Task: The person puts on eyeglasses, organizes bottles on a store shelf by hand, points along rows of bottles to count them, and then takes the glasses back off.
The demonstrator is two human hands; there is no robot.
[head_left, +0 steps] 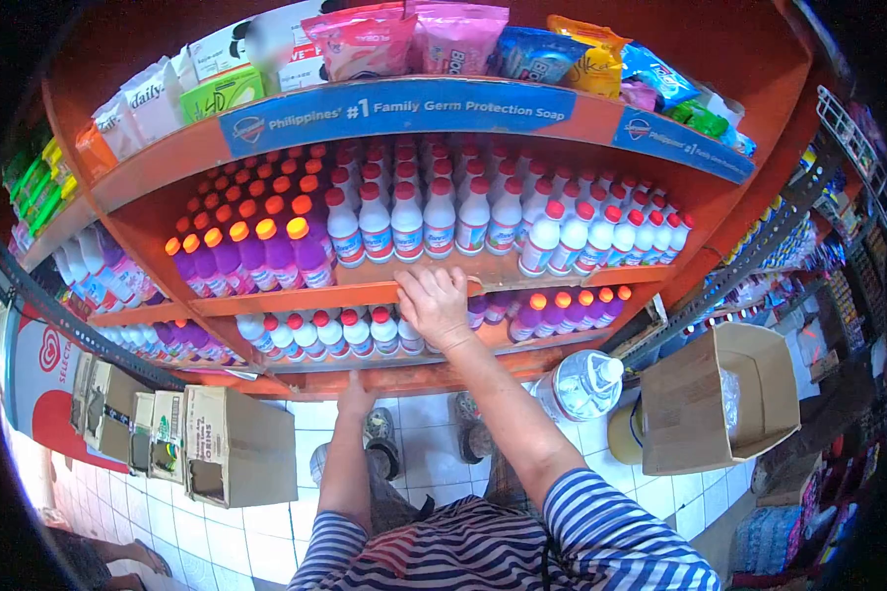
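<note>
My right hand (pixel 434 305) lies on the orange edge of the middle shelf (pixel 350 297), its fingers stretched over the board and nothing held in them. Just behind it stand white bottles with red caps (pixel 407 222). Lower down, my left hand (pixel 356 396) is by the front board of the bottom shelf (pixel 310 381), one finger pointing up at it. Its other fingers are mostly hidden, and I see nothing in its grasp. Above that hand sits a row of red-capped white bottles (pixel 355 333). Purple bottles with orange caps (pixel 266 246) fill the left of the middle shelf.
Soap packs and pouches (pixel 453 37) line the top shelf. Opened cardboard boxes (pixel 241 448) stand on the tiled floor at left. At right are a large clear plastic jug (pixel 581 384), a yellow bucket (pixel 623 433) and a cardboard box (pixel 685 404). Another person's foot (pixel 153 558) shows at lower left.
</note>
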